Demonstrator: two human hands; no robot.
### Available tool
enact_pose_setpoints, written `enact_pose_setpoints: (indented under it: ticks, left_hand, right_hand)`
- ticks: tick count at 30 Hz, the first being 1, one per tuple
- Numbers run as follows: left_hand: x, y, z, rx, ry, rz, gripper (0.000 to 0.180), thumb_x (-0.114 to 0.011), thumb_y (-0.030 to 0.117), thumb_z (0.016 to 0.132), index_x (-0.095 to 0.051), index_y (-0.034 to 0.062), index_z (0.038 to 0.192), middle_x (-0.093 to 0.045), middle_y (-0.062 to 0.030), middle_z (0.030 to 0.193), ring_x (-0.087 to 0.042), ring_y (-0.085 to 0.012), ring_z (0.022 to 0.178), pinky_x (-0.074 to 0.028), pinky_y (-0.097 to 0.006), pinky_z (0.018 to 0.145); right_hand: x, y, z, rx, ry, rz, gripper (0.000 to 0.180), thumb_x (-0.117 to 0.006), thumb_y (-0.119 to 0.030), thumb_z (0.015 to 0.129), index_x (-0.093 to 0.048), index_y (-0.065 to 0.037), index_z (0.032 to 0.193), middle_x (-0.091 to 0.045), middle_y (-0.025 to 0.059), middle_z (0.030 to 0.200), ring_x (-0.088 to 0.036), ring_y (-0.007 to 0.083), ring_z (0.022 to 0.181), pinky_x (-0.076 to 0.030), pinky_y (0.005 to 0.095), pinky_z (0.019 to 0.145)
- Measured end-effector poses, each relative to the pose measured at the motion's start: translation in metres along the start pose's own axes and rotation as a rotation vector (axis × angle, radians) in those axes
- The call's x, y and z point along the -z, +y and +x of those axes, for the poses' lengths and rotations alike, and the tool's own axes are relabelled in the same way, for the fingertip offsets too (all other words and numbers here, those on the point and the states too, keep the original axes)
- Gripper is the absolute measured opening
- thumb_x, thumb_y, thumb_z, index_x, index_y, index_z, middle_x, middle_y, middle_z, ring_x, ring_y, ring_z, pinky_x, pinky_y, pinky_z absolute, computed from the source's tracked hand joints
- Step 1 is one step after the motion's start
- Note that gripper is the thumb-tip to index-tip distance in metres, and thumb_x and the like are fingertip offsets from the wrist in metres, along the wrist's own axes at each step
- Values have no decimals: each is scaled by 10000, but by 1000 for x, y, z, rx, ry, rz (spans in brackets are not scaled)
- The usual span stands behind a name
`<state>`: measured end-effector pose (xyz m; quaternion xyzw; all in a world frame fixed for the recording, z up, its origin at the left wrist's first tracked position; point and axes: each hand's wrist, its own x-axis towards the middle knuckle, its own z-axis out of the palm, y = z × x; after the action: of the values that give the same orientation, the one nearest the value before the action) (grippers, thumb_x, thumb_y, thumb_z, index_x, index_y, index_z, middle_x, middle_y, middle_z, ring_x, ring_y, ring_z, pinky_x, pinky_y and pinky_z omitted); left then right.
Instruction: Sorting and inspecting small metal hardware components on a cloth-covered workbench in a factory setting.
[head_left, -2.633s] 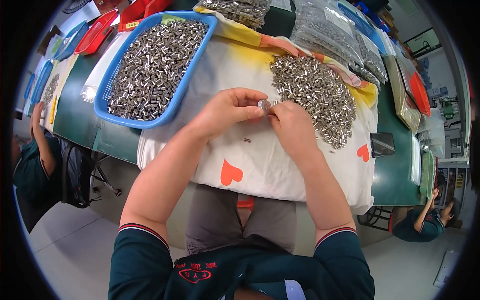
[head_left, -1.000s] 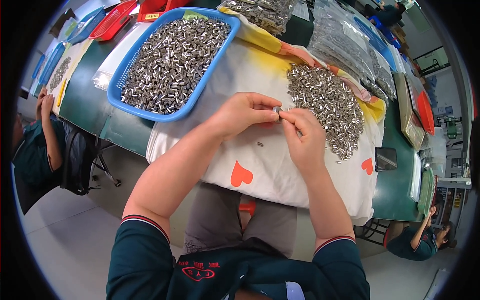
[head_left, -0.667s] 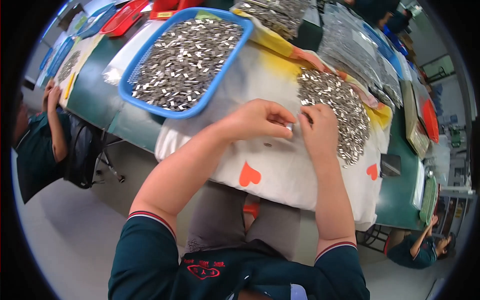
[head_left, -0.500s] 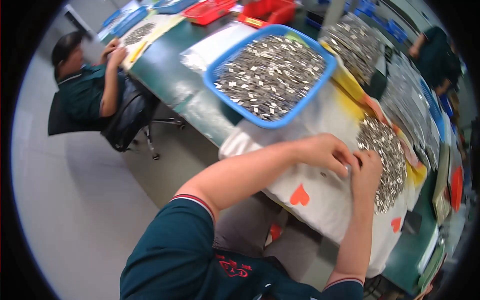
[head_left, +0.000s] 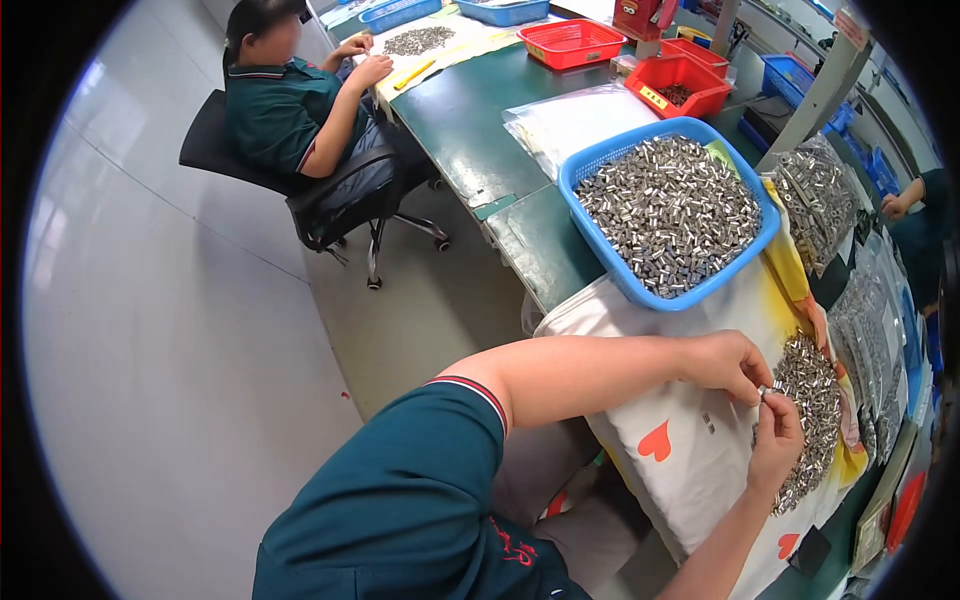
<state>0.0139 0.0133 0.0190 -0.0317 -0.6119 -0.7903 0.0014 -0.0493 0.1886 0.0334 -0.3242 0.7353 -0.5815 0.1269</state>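
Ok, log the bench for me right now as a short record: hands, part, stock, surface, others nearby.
left hand: thumb and finger pinching a small shiny metal part
right hand: fingertips at that same part; separate grip unclear
part detail: too small to make out
basket stock: blue basket full of short metal cylinders
loose stock: pile of metal pieces beside the right hand
surface: white cloth with red hearts
nearby: seated co-worker, picture's upper left

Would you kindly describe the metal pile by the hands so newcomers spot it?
Find the white cloth with red hearts in front of the person. Beside the right hand, the metal pile lies loose on it, unlike the pieces heaped in the blue basket.
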Motion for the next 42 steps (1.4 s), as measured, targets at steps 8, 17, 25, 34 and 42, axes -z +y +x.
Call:
enact_pose_setpoints:
  ticks: [8,17,25,34,42]
  left_hand:
    - [0,-2,1,25,1,-21,330,-680,48,686,-601,-24,998,-634,-76,854,-595,-109,696,-506,-226,629]
    - [-1,-2,1,10,-2,9,326,-684,49,683,-606,-24,991,-640,-76,824,-594,-106,663,-503,-222,601]
    - [0,-3,3,-12,-5,52,316,-689,53,676,-617,-9,978,-643,-67,811,-595,-103,656,-500,-223,583]
    - [-5,3,-3,7,-17,82,319,-693,61,672,-617,-12,973,-646,-73,817,-602,-105,686,-500,-218,596]
    - [8,9,-13,109,-14,249,319,-679,124,722,-611,16,1015,-624,-21,860,-563,-81,755,-464,-224,669]
  right_hand:
    - [1,1,-2,-37,-14,-21,80,-540,53,788,-556,9,853,-539,25,875,-503,79,779,-404,192,705]
    - [3,6,-3,52,-10,-189,90,-531,25,809,-559,-12,886,-538,-8,840,-476,35,715,-378,156,629]
    - [-7,-14,-3,178,33,-328,76,-556,58,745,-554,4,799,-564,46,809,-503,108,703,-405,219,640]
    - [3,-8,-9,19,31,-288,81,-567,41,744,-573,13,820,-585,69,792,-542,140,724,-424,235,656]
    - [-10,-25,4,-21,-81,-237,109,-610,-49,730,-598,-8,830,-599,49,762,-558,116,684,-440,237,637]
